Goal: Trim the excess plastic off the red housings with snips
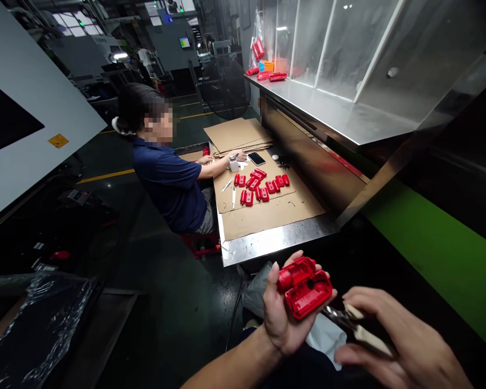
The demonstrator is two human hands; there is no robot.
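Head cam: glossy red moulded plastic housing cupped in L hand, long axis slanting twd R hand, closed round cream-handled steel pliers just beside.

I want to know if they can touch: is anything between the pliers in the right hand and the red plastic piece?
No, nothing visible stands between them. The left hand holds the hollow red plastic part. The metal pliers with cream grips, held in the right hand, point at its lower corner across a small open gap.

The head camera is looking forward and down, sitting close above the left hand and right hand, well back from the tabletop.
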